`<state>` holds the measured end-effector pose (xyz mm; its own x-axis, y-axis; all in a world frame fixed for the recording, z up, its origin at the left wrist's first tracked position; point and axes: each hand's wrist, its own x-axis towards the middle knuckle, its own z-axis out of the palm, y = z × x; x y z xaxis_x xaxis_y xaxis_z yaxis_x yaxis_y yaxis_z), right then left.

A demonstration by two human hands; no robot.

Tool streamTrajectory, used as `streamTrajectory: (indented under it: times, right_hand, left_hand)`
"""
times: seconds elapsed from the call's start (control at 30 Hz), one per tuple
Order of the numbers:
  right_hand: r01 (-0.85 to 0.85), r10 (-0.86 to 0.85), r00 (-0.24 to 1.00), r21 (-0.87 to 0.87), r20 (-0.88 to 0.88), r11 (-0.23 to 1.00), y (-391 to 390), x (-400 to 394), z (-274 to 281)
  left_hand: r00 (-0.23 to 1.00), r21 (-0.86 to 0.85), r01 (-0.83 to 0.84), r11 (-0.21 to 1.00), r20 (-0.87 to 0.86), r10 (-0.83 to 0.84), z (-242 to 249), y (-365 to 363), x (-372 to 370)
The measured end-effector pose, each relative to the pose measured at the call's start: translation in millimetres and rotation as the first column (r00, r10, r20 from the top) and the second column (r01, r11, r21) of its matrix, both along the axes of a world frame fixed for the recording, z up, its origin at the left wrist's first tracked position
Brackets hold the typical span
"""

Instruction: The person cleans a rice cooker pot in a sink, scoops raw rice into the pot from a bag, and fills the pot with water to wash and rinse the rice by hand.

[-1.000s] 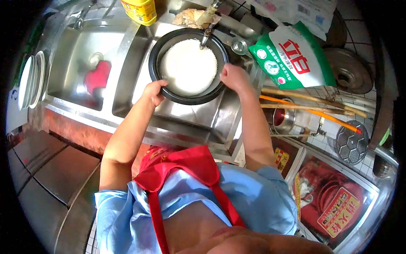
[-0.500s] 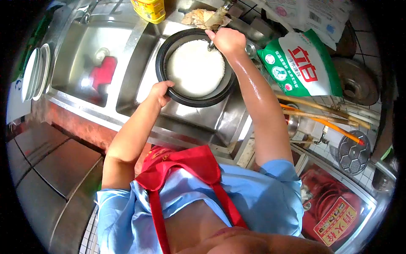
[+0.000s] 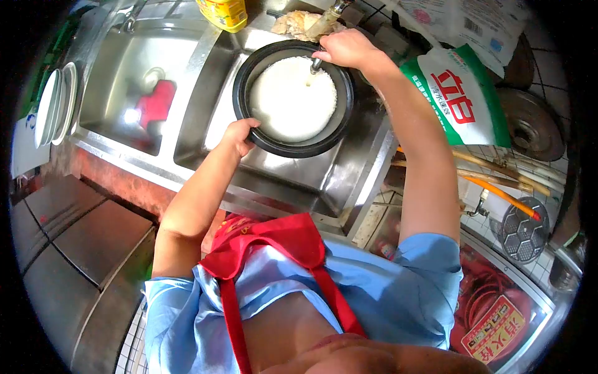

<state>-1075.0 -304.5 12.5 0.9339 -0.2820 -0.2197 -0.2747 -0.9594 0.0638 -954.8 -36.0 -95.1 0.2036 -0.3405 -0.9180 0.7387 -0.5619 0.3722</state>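
Note:
A black-rimmed pot (image 3: 293, 151) holds cloudy white water (image 3: 289, 103) and stands in the right basin of the steel sink (image 3: 274, 181). My left hand (image 3: 240, 136) grips the pot's near left rim, thumb over the edge. Above the pot's far right side, my right hand (image 3: 349, 48) is closed around the faucet (image 3: 316, 65), whose metal spout end points down over the water. My right fingers are partly hidden, and the hand covers part of the faucet.
In the left basin, a red cloth (image 3: 156, 103) lies in water. Stacked white plates (image 3: 65, 103) stand at far left. Behind the sink are a yellow container (image 3: 224, 14) and a tan rag (image 3: 296, 23). A green-white detergent bag (image 3: 458, 93) and sticks (image 3: 498, 168) lie at right.
My right hand has shifted right and its fingers have curled around the faucet, with the elbow swinging outward. My left hand remains on the pot rim. The view has shifted slightly.

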Motion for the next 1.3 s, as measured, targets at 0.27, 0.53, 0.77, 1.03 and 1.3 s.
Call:
streamTrajectory:
  times: [0.27, 0.53, 0.77, 1.03, 1.3]
  right_hand:
    - [0.359, -0.674, 0.603, 0.610, 0.427, 0.706, 37.1, -37.9, -72.4]
    - [0.782, -0.798, 0.520, 0.547, -0.305, 0.300, 96.6, -26.7, -186.2]
    - [0.515, -0.443, 0.857, 0.481, -0.264, 0.709, 167.5, -10.3, -169.4]
    - [-0.427, 0.439, 0.895, 0.130, -0.084, 0.895, 131.1, 21.3, -176.7]
    - [-0.291, 0.281, 0.949, 0.053, 0.141, 0.955, 64.8, 28.3, -166.1]
  left_hand:
    - [0.999, -0.054, -0.005, 0.999, -0.038, 0.003, -34.4, 5.8, 4.2]
    - [0.992, -0.053, -0.100, 0.994, -0.084, 0.096, -3.8, 1.0, -6.8]
    - [0.989, -0.043, -0.121, 0.992, -0.088, 0.117, -20.3, 3.6, -7.0]
    - [0.989, -0.098, -0.128, 0.987, -0.091, 0.119, -3.5, 3.8, -11.2]
    - [0.992, -0.070, -0.100, 0.993, -0.090, 0.094, -14.6, 3.5, -13.2]
